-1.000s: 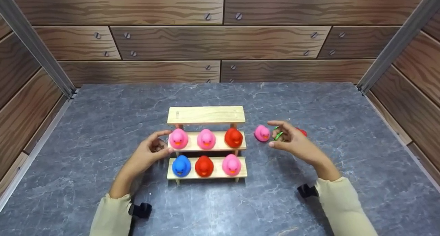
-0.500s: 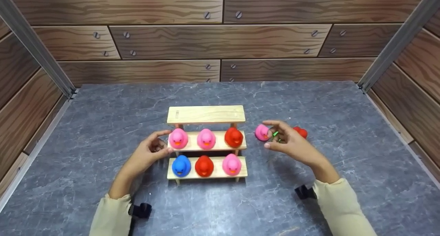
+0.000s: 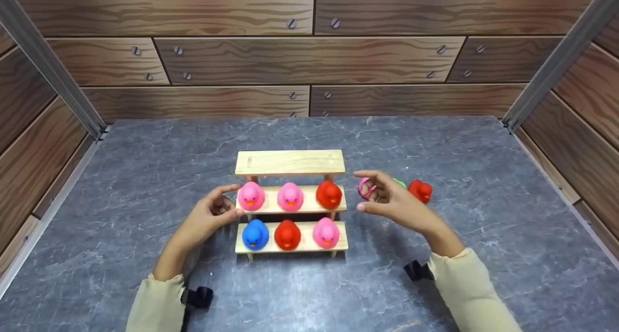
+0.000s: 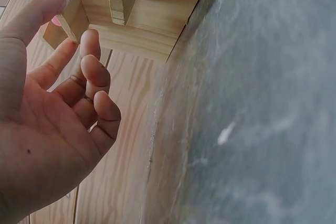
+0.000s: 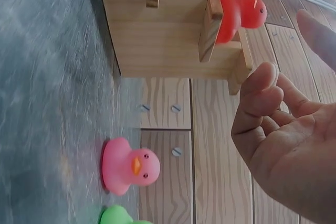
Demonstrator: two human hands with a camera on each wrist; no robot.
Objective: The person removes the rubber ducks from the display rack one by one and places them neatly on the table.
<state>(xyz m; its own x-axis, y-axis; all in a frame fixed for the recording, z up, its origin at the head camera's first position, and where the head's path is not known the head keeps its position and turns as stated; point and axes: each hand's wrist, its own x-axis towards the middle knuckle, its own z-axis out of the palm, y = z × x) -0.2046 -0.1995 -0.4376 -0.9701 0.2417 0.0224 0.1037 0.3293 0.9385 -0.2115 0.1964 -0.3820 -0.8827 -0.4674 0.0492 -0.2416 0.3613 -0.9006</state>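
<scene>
A three-step wooden rack (image 3: pixel 290 162) stands in the middle. My left hand (image 3: pixel 203 220) is at its left end, pinching the middle step between thumb and index finger; the other fingers curl below. On the middle step sit two pink rubber ducks (image 3: pixel 290 197) and a red rubber duck (image 3: pixel 329 195). The lowest bears a blue duck (image 3: pixel 255 234), a red duck (image 3: pixel 287 234) and a pink duck (image 3: pixel 326 233). Loosely bent and holding nothing, my right hand (image 3: pixel 401 203) hovers right of the rack. Below it, a loose pink duck (image 5: pixel 126 166) stands on the table, partly hidden in the head view.
Beside the loose pink duck is a green duck (image 5: pixel 118 216), mostly covered by the right hand in the head view. Another red duck (image 3: pixel 420 191) lies farther right on the grey marbled table (image 3: pixel 145 177). Wood-patterned walls (image 3: pixel 309 61) enclose the back and sides.
My right hand has moved left toward the rack, passing over the loose pink duck and uncovering the red duck at right. The left hand and the rack stay put.
</scene>
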